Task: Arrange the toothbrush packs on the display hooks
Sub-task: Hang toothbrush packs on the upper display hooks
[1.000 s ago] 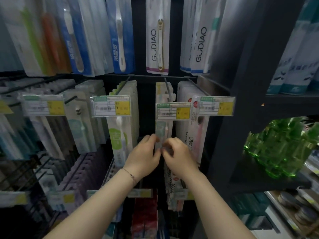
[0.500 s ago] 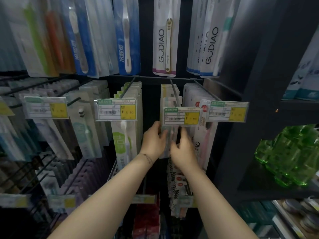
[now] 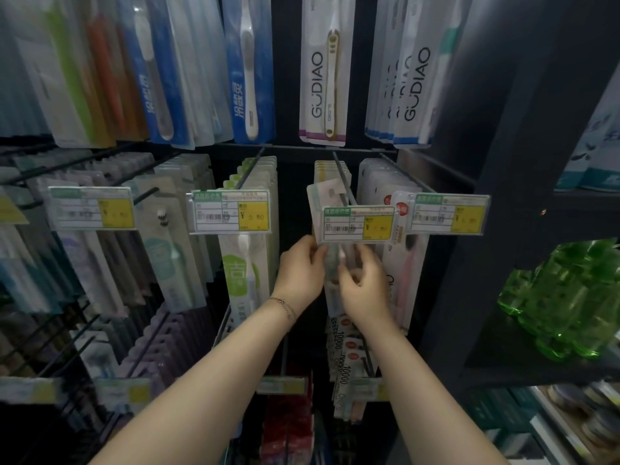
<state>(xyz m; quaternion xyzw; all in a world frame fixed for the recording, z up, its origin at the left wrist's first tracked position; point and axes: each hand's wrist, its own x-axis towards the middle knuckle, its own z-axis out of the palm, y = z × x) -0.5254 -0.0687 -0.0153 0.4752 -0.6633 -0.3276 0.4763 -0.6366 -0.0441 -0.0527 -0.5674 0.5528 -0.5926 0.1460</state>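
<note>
- At your 3 o'clock stands a black-painted shelving upright (image 3: 523, 156).
- At 4 o'clock its dark flat shelf board (image 3: 489, 347) carries clear green plastic bottles (image 3: 567, 297).
- At 12 o'clock you see the rack's black back panel (image 3: 288, 62).
- At 5 o'clock sit blurred round tins (image 3: 600, 427).
- The light is dim.

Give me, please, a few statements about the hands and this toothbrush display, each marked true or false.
1. The left hand and the right hand both hold one toothbrush pack. True.
2. The pack's middle passes behind a price tag. True.
3. Only toothbrushes hang to the right of the hands. False: green bottles stand there.
4. The left wrist is bare. False: it wears a thin bracelet.
</note>
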